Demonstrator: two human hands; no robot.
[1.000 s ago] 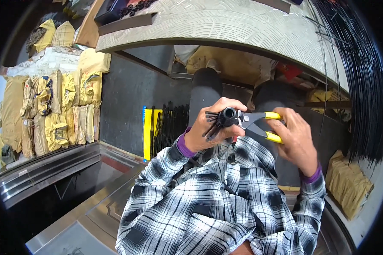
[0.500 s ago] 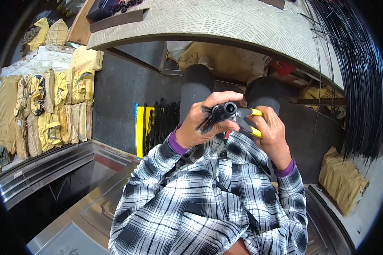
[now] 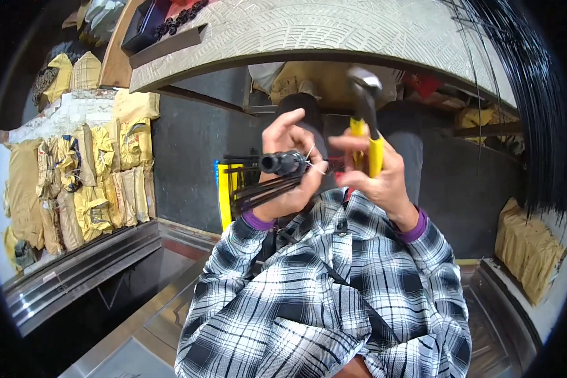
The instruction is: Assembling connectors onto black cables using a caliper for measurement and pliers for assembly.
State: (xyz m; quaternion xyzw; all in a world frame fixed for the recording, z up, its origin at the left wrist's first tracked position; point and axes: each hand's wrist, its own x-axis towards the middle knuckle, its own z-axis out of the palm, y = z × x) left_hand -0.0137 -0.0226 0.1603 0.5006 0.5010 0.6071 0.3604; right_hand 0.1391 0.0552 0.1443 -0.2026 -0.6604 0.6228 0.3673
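Grip, left hand point(image 3: 310, 184): closed on a black tube point(image 3: 286, 162), its hollow end turned to the viewer, index finger raised clear; black rods point(image 3: 264, 186), several, jutting leftward from the same hand; thin pale wire point(image 3: 317, 168), bent, loose ends standing out near the fingertips. Grip, right hand point(image 3: 384, 183): closed on pliers point(image 3: 368, 113), yellow handles in the palm, dark head pointing away from the body and blurred; pliers apart from the tube, to its right. Both hands above the lap, short of the table point(image 3: 334, 31), which is pale with a ridged pattern; open box point(image 3: 179, 19) of small black pieces at its far left. Yellow panel point(image 3: 225, 201), upright, just left of the left wrist; black strands point(image 3: 535, 126), hanging, far right; wrapped packages point(image 3: 75, 176), brown and yellow, stacked at left; wrapped bundle point(image 3: 532, 252), brown, lower right.
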